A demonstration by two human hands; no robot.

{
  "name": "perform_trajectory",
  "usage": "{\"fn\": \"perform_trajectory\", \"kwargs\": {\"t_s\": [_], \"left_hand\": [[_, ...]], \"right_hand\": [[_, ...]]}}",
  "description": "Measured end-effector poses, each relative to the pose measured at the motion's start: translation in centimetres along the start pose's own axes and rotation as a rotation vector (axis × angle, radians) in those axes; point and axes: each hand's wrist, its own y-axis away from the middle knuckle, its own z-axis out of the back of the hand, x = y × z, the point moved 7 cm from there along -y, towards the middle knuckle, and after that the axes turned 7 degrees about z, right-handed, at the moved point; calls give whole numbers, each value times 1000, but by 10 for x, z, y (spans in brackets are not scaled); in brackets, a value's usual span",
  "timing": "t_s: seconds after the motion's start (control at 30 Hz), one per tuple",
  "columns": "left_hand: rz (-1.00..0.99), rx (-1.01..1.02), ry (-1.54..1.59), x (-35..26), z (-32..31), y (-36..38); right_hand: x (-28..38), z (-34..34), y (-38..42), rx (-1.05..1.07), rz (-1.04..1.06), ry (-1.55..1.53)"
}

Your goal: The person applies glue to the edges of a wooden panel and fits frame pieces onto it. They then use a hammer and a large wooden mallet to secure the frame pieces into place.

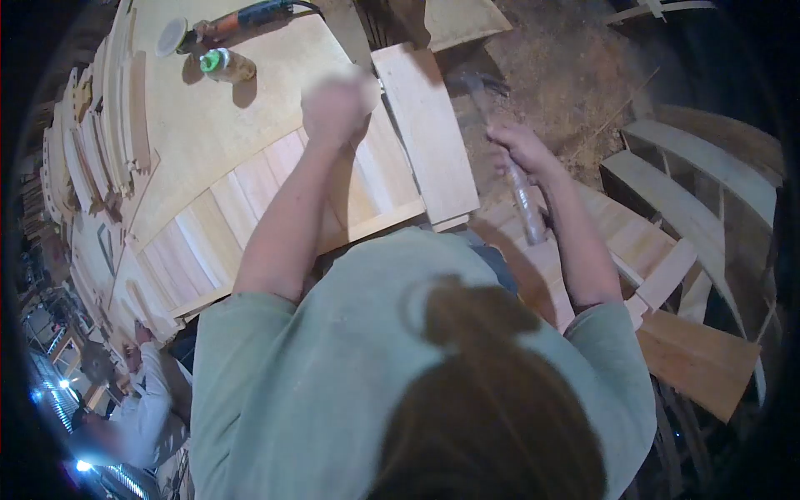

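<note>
The head view has, nearest, one row of pale planks (pixel 229 204), too closely packed to count surely, along the tabletop (pixel 200 125). One right hand (pixel 521 150) is wrapped around one hammer (pixel 525 204), gripping its handle, right of one wide board (pixel 429 133) on the planks' right. One left hand (pixel 336 108), blurred, is curled near that board's far left edge; whether it holds anything, I cannot tell. Farther lie one green-capped bottle (pixel 229 67) and, beyond it, one power tool (pixel 237 25) with a disc. One co-worker (pixel 150 408) is at lower left.
</note>
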Motion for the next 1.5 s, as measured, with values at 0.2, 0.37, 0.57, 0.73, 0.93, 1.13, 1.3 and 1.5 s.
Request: {"fn": "perform_trajectory", "kwargs": {"t_s": [0.2,0.37,0.57,0.73,0.93,1.13,1.3,1.5], "left_hand": [[2,-78,27,7,-5,-1],[-13,5,-40,9,-7,1],[-7,-65,3,2,-6,13],[-17,-46,17,-2,-1,15],[-11,-57,32,6,-7,14],[-139,-1,-146,-6,-3,18],[-64,1,-26,6,-1,24],[-18,-335,643,20,17,40]], "right_hand": [[-7,11,-2,24,6,62],[-27,29,-2,49,9,-34],[-25,56,-7,-268,104,-414],[-20,20,16,48,-39,120],[-11,60,-26,-288,202,-247],[16,7,0,122,-15,112],[12,-17,7,91,52,148],[39,-76,48,53,460,354]]}}
